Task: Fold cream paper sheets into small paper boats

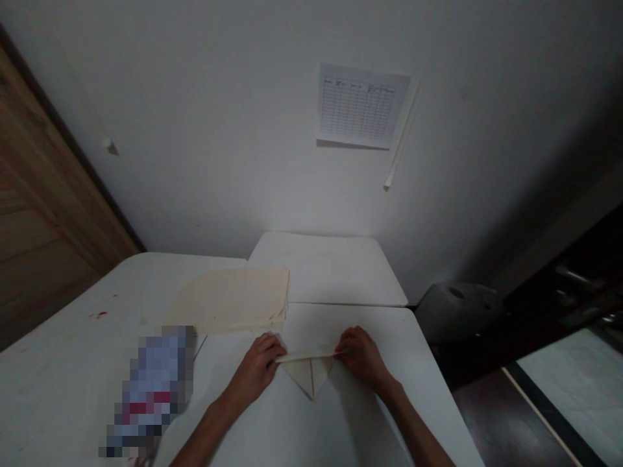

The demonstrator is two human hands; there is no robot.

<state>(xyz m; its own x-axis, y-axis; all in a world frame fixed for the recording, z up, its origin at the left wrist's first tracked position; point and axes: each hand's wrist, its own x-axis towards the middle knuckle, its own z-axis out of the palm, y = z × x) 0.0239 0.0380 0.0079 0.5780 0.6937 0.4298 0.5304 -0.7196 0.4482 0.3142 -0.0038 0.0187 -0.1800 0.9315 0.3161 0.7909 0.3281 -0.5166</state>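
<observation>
Your left hand (260, 362) and right hand (363, 360) partly cover the ends of the folded beige paper (309, 373), and your forearms (207, 428) run off the bottom edge. The pixelated object (152, 379) on the desk (63, 363) can't be identified. You can't read the printed sheet (357, 110); the wooden door (46, 188) is cut off at left.

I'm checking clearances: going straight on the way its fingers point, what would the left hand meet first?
Probably the folded cream sheet, whose left end the left hand holds; exact depth is unclear.
</observation>
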